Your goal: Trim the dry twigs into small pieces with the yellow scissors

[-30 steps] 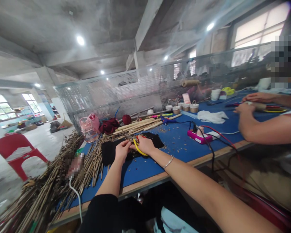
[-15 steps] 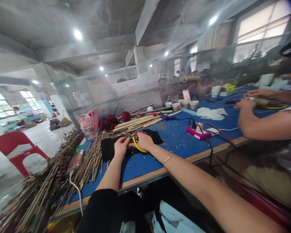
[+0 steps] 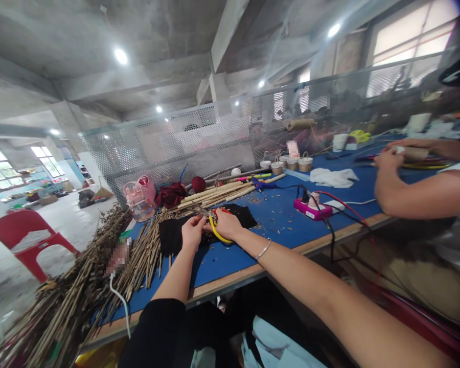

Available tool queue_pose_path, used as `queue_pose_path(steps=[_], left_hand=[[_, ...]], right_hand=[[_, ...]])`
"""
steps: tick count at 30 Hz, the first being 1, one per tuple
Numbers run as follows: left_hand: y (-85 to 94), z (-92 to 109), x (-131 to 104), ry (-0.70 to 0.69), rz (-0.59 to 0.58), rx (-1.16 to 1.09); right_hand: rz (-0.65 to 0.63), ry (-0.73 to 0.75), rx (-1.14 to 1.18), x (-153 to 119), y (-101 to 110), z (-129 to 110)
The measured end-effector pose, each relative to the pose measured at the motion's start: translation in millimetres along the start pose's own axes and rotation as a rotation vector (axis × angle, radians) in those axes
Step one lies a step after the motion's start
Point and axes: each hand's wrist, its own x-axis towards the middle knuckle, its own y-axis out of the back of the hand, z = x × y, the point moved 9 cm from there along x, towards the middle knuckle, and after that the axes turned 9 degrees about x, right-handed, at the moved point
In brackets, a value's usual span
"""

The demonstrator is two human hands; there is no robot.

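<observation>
My right hand (image 3: 229, 224) is closed around pruning shears with a curved yellow handle (image 3: 215, 231) and some red by the fingers. Their metal blades (image 3: 202, 210) point left, above my left hand. My left hand (image 3: 193, 230) is pinched shut close to the blades; what its fingers hold is too small and covered to name. Beneath both hands a black cloth (image 3: 172, 236) lies on the blue table top (image 3: 214, 263). Cut dry stems (image 3: 147, 255) lie just left of the cloth, and small plant scraps are scattered about it.
Dry stalks (image 3: 67, 301) spill over the table's left end. Behind the cloth are pale sticks (image 3: 214, 193), a dark red ball (image 3: 198, 184) and a pink clear bag (image 3: 141, 197). A magenta power strip (image 3: 312, 208) with cables sits right. A co-worker's hands (image 3: 393, 156) hold a brown roll.
My left hand has shifted slightly right, nearer to my right hand; the shears remain in my right hand. The co-worker's hands have turned the brown roll a little.
</observation>
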Motion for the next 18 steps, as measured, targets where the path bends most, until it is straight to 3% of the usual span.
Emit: queue_pose_path(steps=[7, 18], left_hand=[[1.7, 2.5, -2.3, 0.017, 0.019, -0.01], [-3.3, 3.0, -1.7, 0.014, -0.061, 0.026]], right_hand=[[-0.063, -0.103, -0.01, -2.3, 0.7, 3.6], [-0.09, -0.055, -0.03, 0.4, -3.2, 4.1]])
